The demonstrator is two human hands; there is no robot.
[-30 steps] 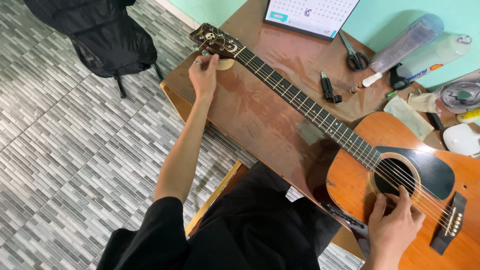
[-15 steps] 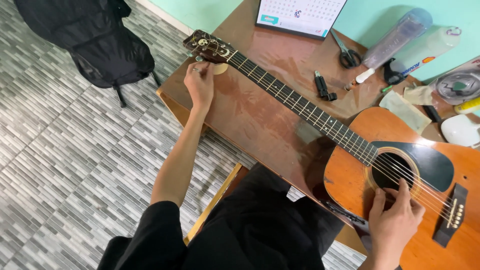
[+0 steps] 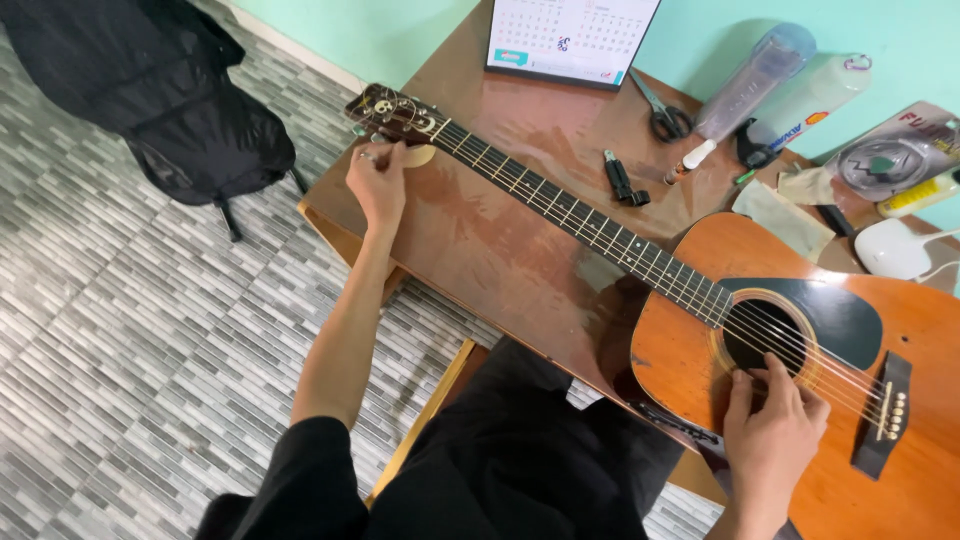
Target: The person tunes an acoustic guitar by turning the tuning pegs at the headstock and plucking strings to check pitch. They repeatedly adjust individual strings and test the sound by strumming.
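An orange-brown acoustic guitar (image 3: 690,330) lies flat on a brown wooden table (image 3: 500,250), its neck running toward the far left. My left hand (image 3: 378,180) reaches out to the headstock (image 3: 392,112), with its fingers closed on a tuning peg at the near side. Resting on the guitar body beside the sound hole (image 3: 768,336), my right hand (image 3: 770,430) has its fingertips on the strings.
A desk calendar (image 3: 570,35) stands at the table's back. Scissors (image 3: 660,112), a small black tool (image 3: 622,180), bottles (image 3: 745,85), a cloth (image 3: 785,218) and a white mouse (image 3: 892,248) lie behind the guitar. A black chair (image 3: 170,100) stands on the tiled floor.
The view has shifted slightly. My left hand stays at the headstock pegs and my right hand stays on the strings by the sound hole.
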